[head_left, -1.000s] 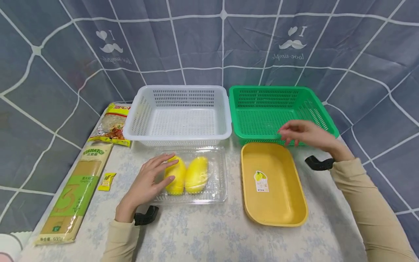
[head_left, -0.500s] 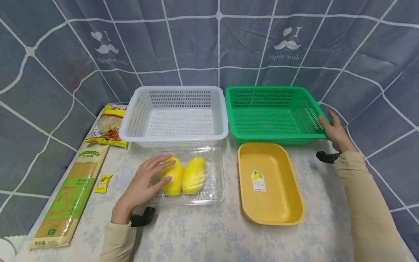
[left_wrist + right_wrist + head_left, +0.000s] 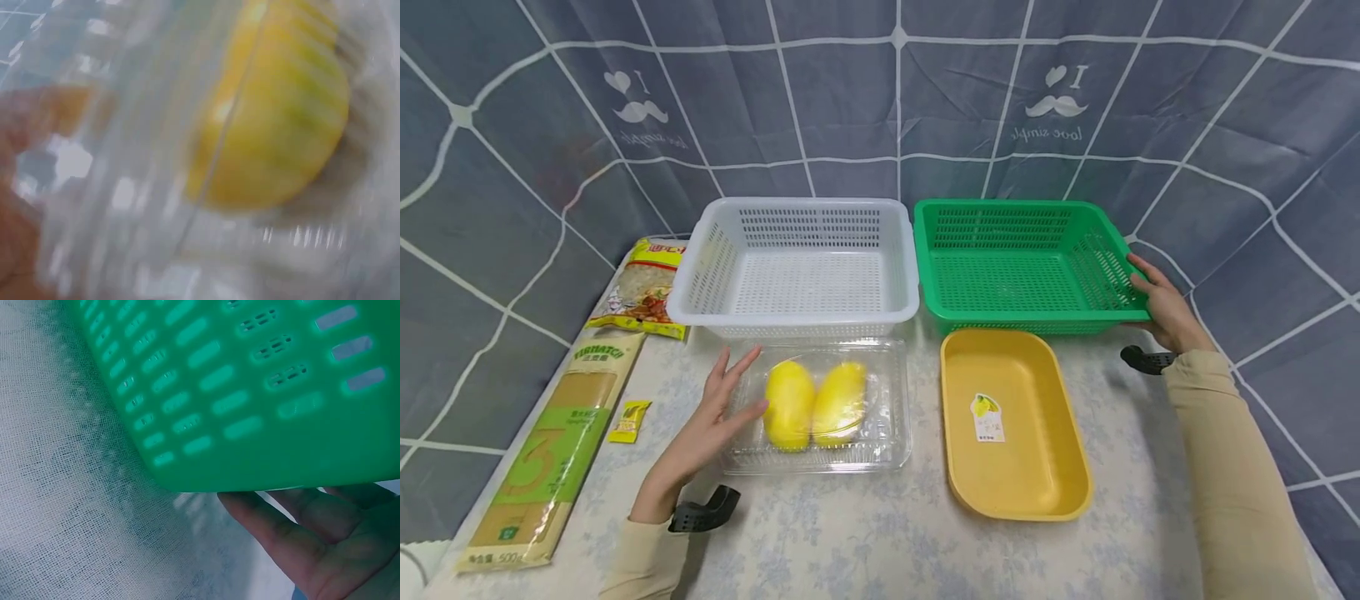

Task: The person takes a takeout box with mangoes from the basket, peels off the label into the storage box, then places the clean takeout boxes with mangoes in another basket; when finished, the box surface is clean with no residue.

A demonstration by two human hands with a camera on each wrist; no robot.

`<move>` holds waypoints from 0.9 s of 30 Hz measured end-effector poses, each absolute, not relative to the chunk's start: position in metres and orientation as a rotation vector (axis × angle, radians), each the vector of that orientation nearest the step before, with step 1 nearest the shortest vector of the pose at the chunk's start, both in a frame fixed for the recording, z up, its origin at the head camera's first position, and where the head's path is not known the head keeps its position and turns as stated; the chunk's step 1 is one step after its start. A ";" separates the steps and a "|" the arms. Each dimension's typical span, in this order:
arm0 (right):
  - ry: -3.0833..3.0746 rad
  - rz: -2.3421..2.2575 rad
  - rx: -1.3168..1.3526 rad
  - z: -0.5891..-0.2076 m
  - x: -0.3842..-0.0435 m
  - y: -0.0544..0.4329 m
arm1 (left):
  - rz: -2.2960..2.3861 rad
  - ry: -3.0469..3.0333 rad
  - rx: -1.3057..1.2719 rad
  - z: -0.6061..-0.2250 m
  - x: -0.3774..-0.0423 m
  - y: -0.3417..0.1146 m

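My left hand (image 3: 703, 421), fingers spread, is at the left edge of a clear plastic clamshell box (image 3: 891, 417). Its thumb reaches over the box lid; the left wrist view is blurred there. Inside lie two yellow mango-like fruits (image 3: 790, 406), one also visible as a yellow-green fruit (image 3: 275, 112) through the plastic. My right hand (image 3: 1168, 308) holds the green slotted basket (image 3: 1037, 318) at its right side near the front corner. In the right wrist view, the fingers (image 3: 269, 525) reach under the edge of the basket wall (image 3: 300, 450); the thumb is out of sight.
A white slotted basket (image 3: 790, 320) stands left of the green one. A yellow tray (image 3: 1015, 467) with a fruit sticker lies in front of the green basket. Leftward are a food bag (image 3: 643, 292), a spaghetti pack (image 3: 553, 450) and a small yellow packet (image 3: 629, 421). A grey curtain (image 3: 850, 100) hangs behind.
My right hand has moved from the green basket's front edge to its right side and taken hold there. My left hand has drawn back leftward from above the fruits to the box's left edge.
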State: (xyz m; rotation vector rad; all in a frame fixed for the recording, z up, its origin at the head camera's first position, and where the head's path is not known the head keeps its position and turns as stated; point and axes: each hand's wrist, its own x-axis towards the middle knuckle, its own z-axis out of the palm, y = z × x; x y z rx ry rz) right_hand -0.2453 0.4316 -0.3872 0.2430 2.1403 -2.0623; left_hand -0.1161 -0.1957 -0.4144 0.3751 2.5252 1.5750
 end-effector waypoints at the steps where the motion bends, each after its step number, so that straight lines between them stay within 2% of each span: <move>1: 2.138 -2.063 0.244 -0.387 -0.245 0.432 | 1.540 2.496 0.346 -0.412 -0.116 -0.198; 6: 2.112 -2.096 0.253 -0.386 -0.244 0.432 | 1.372 2.469 0.282 -0.402 -0.117 -0.207; 11: 2.142 -2.083 0.271 -0.387 -0.243 0.431 | 1.400 2.354 0.233 -0.391 -0.117 -0.213; 17: 2.175 -2.060 0.296 -0.388 -0.243 0.428 | 1.518 2.127 0.418 -0.354 -0.126 -0.210; 22: 2.190 -2.059 0.299 -0.388 -0.245 0.429 | 1.576 2.081 0.543 -0.311 -0.155 -0.180; 27: 2.244 -2.017 0.309 -0.391 -0.247 0.429 | 1.644 2.150 0.578 -0.287 -0.201 -0.122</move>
